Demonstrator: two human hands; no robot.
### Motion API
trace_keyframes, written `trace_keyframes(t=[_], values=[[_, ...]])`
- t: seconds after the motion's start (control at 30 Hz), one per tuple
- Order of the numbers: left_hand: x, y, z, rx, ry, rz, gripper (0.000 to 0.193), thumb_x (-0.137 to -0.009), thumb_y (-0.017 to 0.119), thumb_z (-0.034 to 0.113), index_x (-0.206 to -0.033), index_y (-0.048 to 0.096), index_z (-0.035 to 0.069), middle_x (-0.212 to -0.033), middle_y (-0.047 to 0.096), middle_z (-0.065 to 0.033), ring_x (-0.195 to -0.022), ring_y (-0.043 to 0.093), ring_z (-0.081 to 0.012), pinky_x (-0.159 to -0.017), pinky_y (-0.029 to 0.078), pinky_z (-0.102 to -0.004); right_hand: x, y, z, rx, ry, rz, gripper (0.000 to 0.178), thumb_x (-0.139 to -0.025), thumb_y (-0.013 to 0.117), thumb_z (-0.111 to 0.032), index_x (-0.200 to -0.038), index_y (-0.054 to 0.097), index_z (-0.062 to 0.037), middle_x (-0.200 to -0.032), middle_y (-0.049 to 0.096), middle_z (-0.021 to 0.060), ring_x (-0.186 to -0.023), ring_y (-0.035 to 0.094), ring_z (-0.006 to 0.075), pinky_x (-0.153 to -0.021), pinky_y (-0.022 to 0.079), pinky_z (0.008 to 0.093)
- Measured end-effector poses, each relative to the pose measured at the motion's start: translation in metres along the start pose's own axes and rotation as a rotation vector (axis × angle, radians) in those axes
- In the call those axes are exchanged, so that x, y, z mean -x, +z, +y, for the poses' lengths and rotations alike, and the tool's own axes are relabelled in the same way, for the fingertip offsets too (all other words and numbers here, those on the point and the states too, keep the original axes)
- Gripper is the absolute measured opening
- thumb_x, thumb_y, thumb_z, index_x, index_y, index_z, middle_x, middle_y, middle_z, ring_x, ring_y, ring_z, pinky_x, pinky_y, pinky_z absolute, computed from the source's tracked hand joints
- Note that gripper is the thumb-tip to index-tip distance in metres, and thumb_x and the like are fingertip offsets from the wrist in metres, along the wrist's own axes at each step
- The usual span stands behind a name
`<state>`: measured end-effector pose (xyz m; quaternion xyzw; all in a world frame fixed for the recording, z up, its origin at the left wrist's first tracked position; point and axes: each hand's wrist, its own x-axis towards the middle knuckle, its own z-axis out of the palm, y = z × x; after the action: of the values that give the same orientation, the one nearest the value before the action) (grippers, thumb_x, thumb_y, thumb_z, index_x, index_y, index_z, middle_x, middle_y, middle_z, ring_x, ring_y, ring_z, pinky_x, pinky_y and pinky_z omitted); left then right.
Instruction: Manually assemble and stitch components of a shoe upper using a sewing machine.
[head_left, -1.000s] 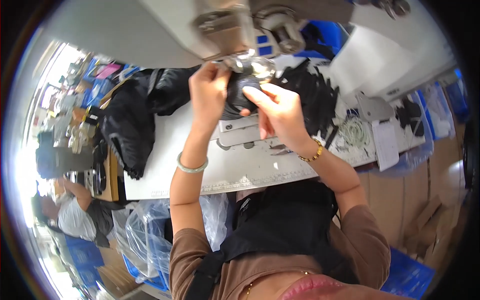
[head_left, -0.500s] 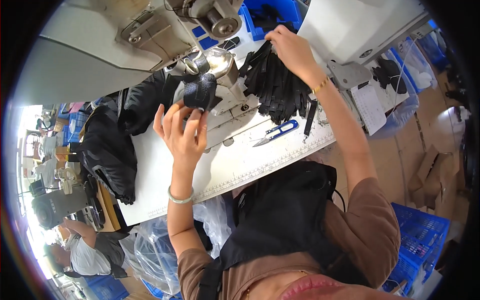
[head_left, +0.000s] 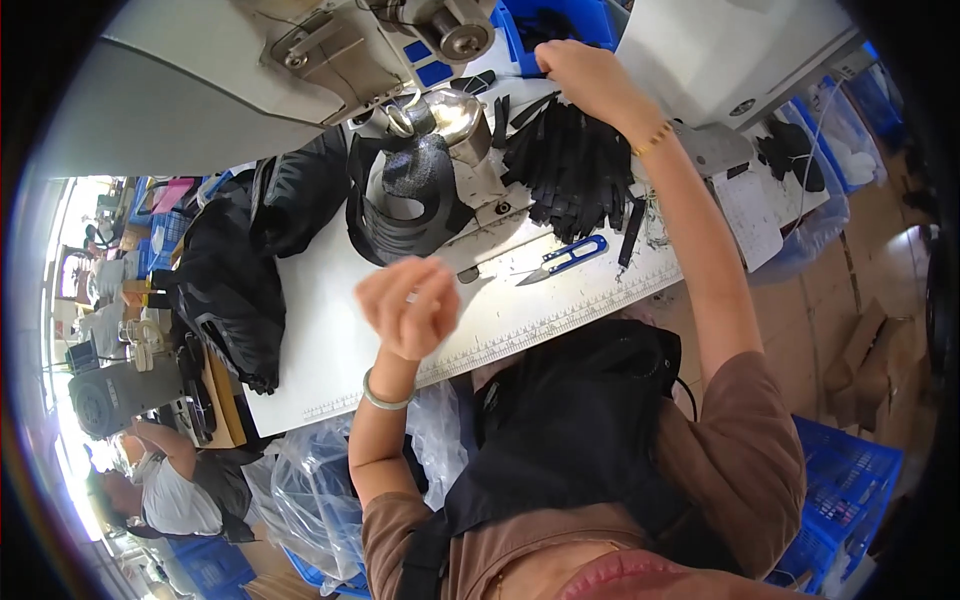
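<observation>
My left hand (head_left: 408, 308) is raised over the front of the white table, fingers curled in a loose fist, slightly blurred. Nothing shows in it. Just beyond it, a black curved fabric piece (head_left: 415, 232) with a cut-out, like a shoe upper, lies by the sewing machine's needle area, apart from the hand. My right hand (head_left: 595, 85) reaches to the top end of a bundle of black strips (head_left: 570, 165). Its fingers are bent together, and whatever they pinch is hidden. Blue-handled thread snips (head_left: 572, 255) lie below the strips.
The sewing machine head (head_left: 330, 60) overhangs the work. Black stitched pieces (head_left: 225, 300) pile up at left. A blue bin (head_left: 515, 45) stands behind my right hand. Along the table's near edge runs a ruler strip (head_left: 470, 350). A co-worker (head_left: 180, 490) sits far left.
My left hand has let go of the black fabric piece and drawn back toward me, its fingers curling. The piece now lies spread by the machine. My right hand stays near the strips' top end.
</observation>
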<state>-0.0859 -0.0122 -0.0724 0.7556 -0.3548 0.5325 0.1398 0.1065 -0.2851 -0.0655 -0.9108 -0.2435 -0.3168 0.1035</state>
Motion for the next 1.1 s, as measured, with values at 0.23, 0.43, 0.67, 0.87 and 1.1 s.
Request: trace_keyframes(t=[0.23, 0.43, 0.67, 0.87, 1.1], values=[[-0.014, 0.038, 0.040, 1.197, -1.396, -0.417, 0.033, -0.090, 0.058, 0.016, -0.112, 0.054, -0.008, -0.089, 0.062, -0.0106, -0.078, 0.061, -0.0141, -0.067, 0.050, -0.0243, 0.067, -0.066, -0.065, -1.346, 0.534, -0.636, 0.018, -0.085, 0.062, -0.018, -0.091, 0.060, -0.0010, -0.060, 0.050, -0.0047, -0.049, 0.042, -0.0007, -0.040, 0.030, 0.0152], [0.001, 0.058, 0.031, 1.299, -1.629, -0.123, 0.041, -0.085, 0.064, 0.018, -0.115, 0.054, -0.009, -0.093, 0.062, -0.0091, -0.074, 0.061, -0.0135, -0.065, 0.052, -0.0257, 0.110, -0.059, -0.103, -1.454, 0.688, -0.693, 0.016, -0.085, 0.063, -0.014, -0.093, 0.059, -0.0016, -0.061, 0.051, -0.0042, -0.051, 0.046, 0.0009, -0.041, 0.034, 0.0153], [0.014, 0.041, 0.037, 0.781, -1.344, -0.166, 0.019, -0.085, 0.064, 0.013, -0.097, 0.068, -0.002, -0.081, 0.065, -0.0025, -0.071, 0.053, -0.0041, -0.064, 0.042, -0.0181, 0.119, -0.048, -0.123, -1.368, 0.682, -0.559, 0.020, -0.085, 0.062, -0.009, -0.103, 0.057, -0.0028, -0.078, 0.059, -0.0007, -0.056, 0.051, 0.0039, -0.044, 0.040, 0.0171], [0.015, 0.041, 0.032, 0.955, -1.377, -0.131, 0.022, -0.086, 0.064, 0.016, -0.091, 0.066, -0.006, -0.076, 0.064, -0.0032, -0.068, 0.051, -0.0046, -0.058, 0.042, -0.0203, 0.114, -0.038, -0.122, -1.237, 0.409, -0.405, 0.020, -0.082, 0.066, -0.013, -0.098, 0.062, -0.0019, -0.076, 0.059, -0.0002, -0.058, 0.048, 0.0054, -0.055, 0.042, 0.0212], [0.010, 0.030, 0.049, 0.427, -0.803, -0.281, 0.019, -0.080, 0.064, 0.002, -0.099, 0.064, -0.001, -0.085, 0.061, -0.0085, -0.066, 0.056, -0.0149, -0.062, 0.046, -0.0255, 0.112, -0.049, -0.114, -1.720, 0.725, -0.616, 0.017, -0.083, 0.066, -0.013, -0.091, 0.060, 0.0009, -0.064, 0.058, 0.0025, -0.045, 0.050, 0.0050, -0.044, 0.040, 0.0160]])
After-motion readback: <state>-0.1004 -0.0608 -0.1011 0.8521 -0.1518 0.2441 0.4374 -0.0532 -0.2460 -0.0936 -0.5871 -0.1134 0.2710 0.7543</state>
